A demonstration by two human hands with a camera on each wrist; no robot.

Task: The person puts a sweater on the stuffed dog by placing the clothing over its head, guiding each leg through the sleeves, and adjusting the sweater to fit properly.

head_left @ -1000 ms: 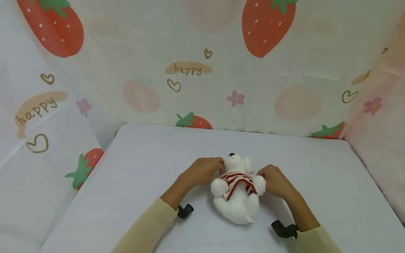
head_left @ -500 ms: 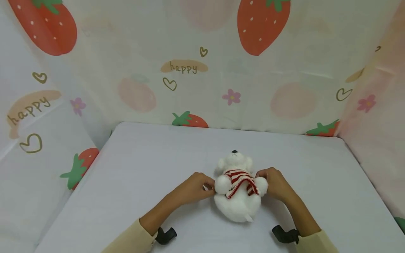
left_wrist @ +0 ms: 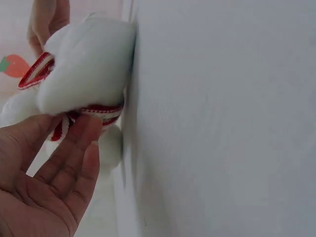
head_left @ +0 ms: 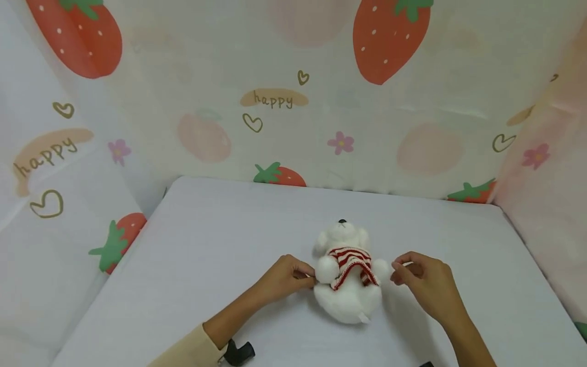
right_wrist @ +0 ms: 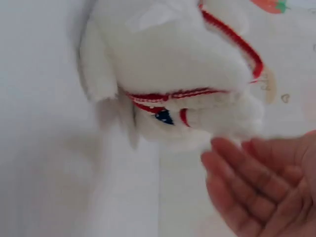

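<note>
While left hand (head_left: 285, 278) pinched plush bear (head_left: 346, 305) by one paw (head_left: 326, 269), right hand (head_left: 432, 286) hung relaxed.
Opposite paw (head_left: 380, 270) sat just beside right fingertips (head_left: 401, 276); striped shirt (head_left: 349, 256) lay between hands.

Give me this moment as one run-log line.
Left hand: touching plush toy | Right hand: beside toy, holding nothing | Toy: lying on table, wearing striped sweater

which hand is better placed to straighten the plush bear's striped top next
Probably the left hand: its fingers touch the plush bear by its striped top, while the right hand appears just clear.
</note>
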